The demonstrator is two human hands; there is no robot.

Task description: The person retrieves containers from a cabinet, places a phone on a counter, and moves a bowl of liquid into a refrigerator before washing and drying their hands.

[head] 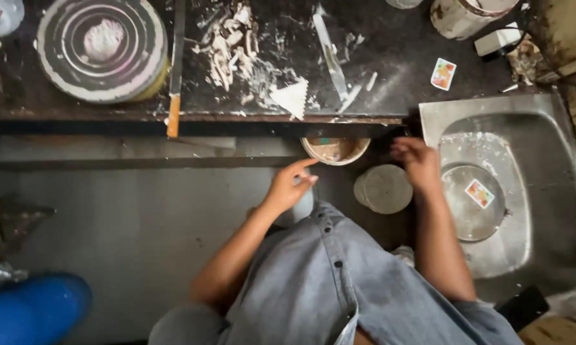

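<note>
Beige and round, a small bowl (334, 151) sits just below the front edge of the dark table (396, 57), partly tucked under that edge so only its nearer half shows. Its rim is pale and its inside is smeared brown, with a small greenish patch near the far wall; what the contents are cannot be told. Its mouth faces upward, and being circular it shows no long axis.

Left hand (289, 185) is just beside the bowl's near left rim, forefinger stretched toward it and the other fingers loosely curled; it grasps nothing that can be seen, and whether the fingertip touches the rim cannot be told. Right hand (417, 161) hangs to the right of the bowl, fingers bent and spread, empty, above a grey round lid (384, 189) and next to the steel sink (550, 191).

Inside the sink lies a round metal dish (457, 211) carrying a small colourful packet (479, 193). A like packet (443, 74) lies on the table, among white scraps (233, 45). A large striped round tin (102, 48) stands at the table's far left, with a wooden-handled knife (175, 70) beside it, its long axis running front to back, handle toward the person.
</note>
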